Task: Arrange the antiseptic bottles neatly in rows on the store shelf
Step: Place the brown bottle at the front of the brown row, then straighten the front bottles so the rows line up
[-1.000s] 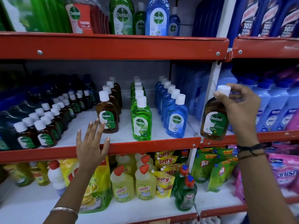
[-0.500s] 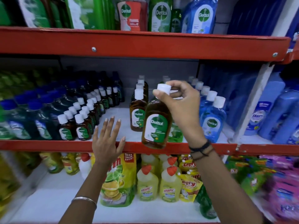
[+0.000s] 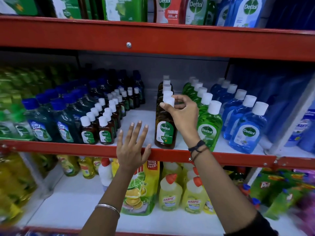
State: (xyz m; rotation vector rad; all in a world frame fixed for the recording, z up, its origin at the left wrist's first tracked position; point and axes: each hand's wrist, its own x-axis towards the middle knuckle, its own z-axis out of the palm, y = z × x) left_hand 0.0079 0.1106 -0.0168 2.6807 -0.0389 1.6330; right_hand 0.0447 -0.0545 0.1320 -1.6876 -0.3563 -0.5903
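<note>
A large brown Dettol bottle (image 3: pixel 164 128) with a white cap stands at the front of a brown row on the white middle shelf (image 3: pixel 141 116). My right hand (image 3: pixel 183 114) grips its cap from the right. My left hand (image 3: pixel 132 147) rests open with spread fingers against the shelf's red front edge (image 3: pixel 68 148), left of the bottle. Two rows of small brown Dettol bottles (image 3: pixel 99 128) stand further left. A green Dettol row (image 3: pixel 208 126) and a blue Dettol row (image 3: pixel 247 128) stand to the right.
Dark blue-capped bottles (image 3: pixel 51 121) crowd the left of the shelf. A red shelf beam (image 3: pixel 153 41) hangs overhead with more Dettol products (image 3: pixel 196 9) on it. Below are yellow Harpic bottles (image 3: pixel 170 193) and a lemon refill pouch (image 3: pixel 141 189). A white upright post (image 3: pixel 289 123) bounds the bay at right.
My right hand carried the large brown bottle from the right bay leftward and set it down at the front of the brown row. My left hand stayed at the shelf edge.
</note>
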